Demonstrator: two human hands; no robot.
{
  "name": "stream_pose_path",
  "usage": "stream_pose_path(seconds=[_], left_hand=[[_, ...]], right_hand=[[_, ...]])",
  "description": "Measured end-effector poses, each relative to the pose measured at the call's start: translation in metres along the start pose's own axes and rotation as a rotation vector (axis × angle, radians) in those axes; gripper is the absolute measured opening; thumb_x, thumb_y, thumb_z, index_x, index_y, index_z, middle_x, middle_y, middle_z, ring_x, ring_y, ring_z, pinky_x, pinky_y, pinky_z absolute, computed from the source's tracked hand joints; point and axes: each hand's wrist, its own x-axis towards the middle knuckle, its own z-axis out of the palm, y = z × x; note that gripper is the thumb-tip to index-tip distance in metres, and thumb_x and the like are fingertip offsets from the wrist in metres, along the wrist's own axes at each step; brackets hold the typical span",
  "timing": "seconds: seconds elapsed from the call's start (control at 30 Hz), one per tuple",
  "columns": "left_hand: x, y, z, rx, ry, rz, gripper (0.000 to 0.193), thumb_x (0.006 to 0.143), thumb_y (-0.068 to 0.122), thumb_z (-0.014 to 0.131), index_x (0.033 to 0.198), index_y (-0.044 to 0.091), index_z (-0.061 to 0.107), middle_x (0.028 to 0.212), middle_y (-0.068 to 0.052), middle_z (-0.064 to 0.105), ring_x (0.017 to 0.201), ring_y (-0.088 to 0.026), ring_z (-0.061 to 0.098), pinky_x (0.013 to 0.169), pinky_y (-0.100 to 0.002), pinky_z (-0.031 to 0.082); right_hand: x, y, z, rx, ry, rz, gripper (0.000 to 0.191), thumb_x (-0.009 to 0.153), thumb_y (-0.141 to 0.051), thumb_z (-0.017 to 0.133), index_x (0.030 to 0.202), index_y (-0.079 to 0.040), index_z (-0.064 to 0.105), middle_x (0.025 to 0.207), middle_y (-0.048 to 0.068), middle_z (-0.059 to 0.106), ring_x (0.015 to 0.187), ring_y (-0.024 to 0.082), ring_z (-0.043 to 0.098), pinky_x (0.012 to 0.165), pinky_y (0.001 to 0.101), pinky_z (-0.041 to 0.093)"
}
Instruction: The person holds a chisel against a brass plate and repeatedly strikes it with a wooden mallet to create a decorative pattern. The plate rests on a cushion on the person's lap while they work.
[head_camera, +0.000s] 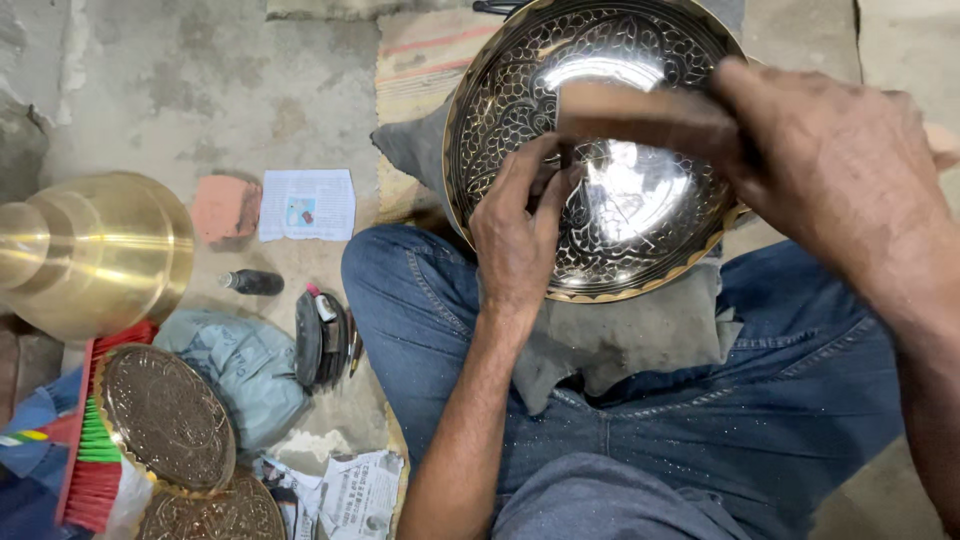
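Nearest the camera, the person sits on the floor in blue jeans (640, 420), a grey cloth (620, 340) spread over the lap. On that cloth, at about 12 o'clock from the knees, rests the engraved metal bowl (610, 60), tilted so its patterned inside faces up.

The left hand (515, 235) reaches into the bowl, its fingers (540, 165) pinched together on a thin engraving tool (566, 160) set against the metal. The right hand (840, 160), at 2 o'clock, has its fingers wrapped tight around a wooden block (630, 115) held over the tool; it is blurred.

The bowl looks rigid, fairly heavy and slick on its polished centre; its scalloped rim seems the surest place to grip, and the cloth likely keeps it from sliding.

Out at 9 o'clock lie embossed round plates (165, 415), a red-bristled brush (95, 480), a dark pouch (320, 340), a small black bottle (250, 282) and a large plain brass vessel (95, 250). Farther, at 11 o'clock, a printed paper (307, 205) lies on the worn concrete floor (200, 90), and a striped mat (420, 60) lies beyond the bowl.
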Motion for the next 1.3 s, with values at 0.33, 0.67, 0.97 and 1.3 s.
stream_pose_path(seconds=[0.33,0.67,0.97,1.3], left_hand=[[-0.002,-0.010,0.005,-0.021,-0.005,-0.009,0.031,0.100,0.014,0.069,0.130,0.008,0.065,0.119,-0.007,0.075,0.095,-0.016,0.079,0.075,-0.030,0.067],[-0.001,-0.009,0.007,-0.008,0.005,0.000,0.034,0.098,0.019,0.071,0.130,0.008,0.065,0.119,-0.007,0.076,0.095,-0.016,0.079,0.076,-0.030,0.067],[-0.001,-0.008,0.005,0.029,-0.005,-0.004,0.033,0.098,0.019,0.072,0.129,0.008,0.065,0.116,-0.006,0.076,0.094,-0.016,0.079,0.077,-0.030,0.067],[-0.002,-0.015,0.008,0.019,-0.009,0.026,0.033,0.099,0.014,0.073,0.130,0.007,0.064,0.114,-0.009,0.076,0.100,-0.020,0.078,0.080,-0.031,0.068]], right_hand=[[-0.002,0.001,0.004,-0.046,0.186,-0.019,0.028,0.099,-0.031,0.072,0.119,-0.013,0.064,0.084,0.006,0.071,0.071,0.020,0.071,0.067,0.0371,0.060],[0.001,0.004,0.002,0.134,0.186,0.009,0.029,0.100,-0.027,0.072,0.122,-0.011,0.063,0.086,0.006,0.072,0.070,0.018,0.071,0.067,0.0354,0.060],[0.001,0.001,-0.001,0.234,0.237,-0.010,0.035,0.095,-0.021,0.077,0.124,-0.009,0.062,0.086,0.011,0.071,0.073,0.026,0.071,0.069,0.0416,0.059],[-0.002,0.005,0.002,0.208,0.047,0.154,0.029,0.107,-0.028,0.068,0.126,-0.009,0.057,0.085,0.012,0.070,0.070,0.024,0.071,0.064,0.0390,0.060]])
